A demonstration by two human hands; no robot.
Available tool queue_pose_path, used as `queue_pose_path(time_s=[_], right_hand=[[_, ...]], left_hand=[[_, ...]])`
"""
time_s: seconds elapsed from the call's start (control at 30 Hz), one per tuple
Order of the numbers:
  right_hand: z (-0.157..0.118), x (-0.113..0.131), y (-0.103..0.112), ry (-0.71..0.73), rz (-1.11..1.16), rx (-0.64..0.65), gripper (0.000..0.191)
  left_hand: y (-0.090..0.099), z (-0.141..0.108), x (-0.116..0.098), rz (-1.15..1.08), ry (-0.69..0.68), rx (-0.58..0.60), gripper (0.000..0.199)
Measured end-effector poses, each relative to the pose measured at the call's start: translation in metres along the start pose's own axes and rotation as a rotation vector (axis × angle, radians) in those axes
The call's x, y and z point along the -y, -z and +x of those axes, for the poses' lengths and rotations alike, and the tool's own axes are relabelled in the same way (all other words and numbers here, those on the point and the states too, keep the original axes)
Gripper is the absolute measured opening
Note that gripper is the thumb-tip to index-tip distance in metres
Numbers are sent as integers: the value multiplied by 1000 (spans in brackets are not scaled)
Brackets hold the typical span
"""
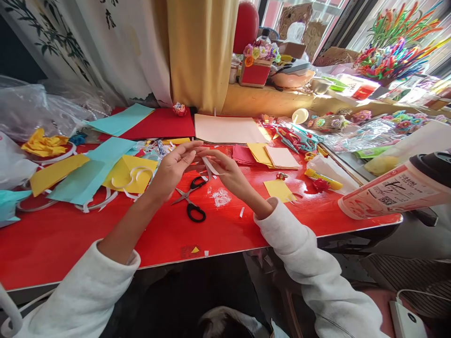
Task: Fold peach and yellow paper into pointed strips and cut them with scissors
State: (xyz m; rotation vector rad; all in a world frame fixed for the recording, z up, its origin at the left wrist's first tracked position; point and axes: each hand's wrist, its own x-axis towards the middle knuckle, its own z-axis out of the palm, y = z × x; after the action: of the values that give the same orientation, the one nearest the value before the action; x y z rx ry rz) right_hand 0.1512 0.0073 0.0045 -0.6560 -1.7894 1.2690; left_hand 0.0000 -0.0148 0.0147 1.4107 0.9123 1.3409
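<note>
My left hand [173,166] and my right hand [227,172] meet above the red table, fingertips close together. A narrow white paper strip [210,166] hangs at my right fingers, its upper end near my left fingertips. The fingers of both hands are pinched around the strip, and its far end is partly hidden. Just below lie scissors [196,213] with black handles, blades apart, on the table. A yellow paper square [279,190] is right of my right hand. On the left, yellow paper [128,173] lies under curled white strips.
Blue paper sheets [93,169] and a crumpled yellow paper flower [45,143] cover the left side. Stacked coloured squares [282,157] and a glue stick [322,178] lie right. A large drink cup [394,188] leans at the right edge. A pale pad [229,129] lies behind.
</note>
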Motion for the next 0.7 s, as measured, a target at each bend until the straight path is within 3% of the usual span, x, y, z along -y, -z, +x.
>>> queue_pose_path(time_s=[0.27, 0.53, 0.6, 0.7], right_hand=[[-2, 7, -1, -88, 294, 52, 27], [2, 15, 3, -146, 137, -54, 44], [3, 16, 4, -115, 124, -85, 52], [3, 13, 6, -24, 77, -92, 44]], left_hand=[[0, -3, -5, 227, -145, -67, 26], [5, -5, -11, 519, -266, -209, 17], [8, -4, -11, 573, -278, -234, 16], [11, -3, -12, 598, -266, -219, 17]])
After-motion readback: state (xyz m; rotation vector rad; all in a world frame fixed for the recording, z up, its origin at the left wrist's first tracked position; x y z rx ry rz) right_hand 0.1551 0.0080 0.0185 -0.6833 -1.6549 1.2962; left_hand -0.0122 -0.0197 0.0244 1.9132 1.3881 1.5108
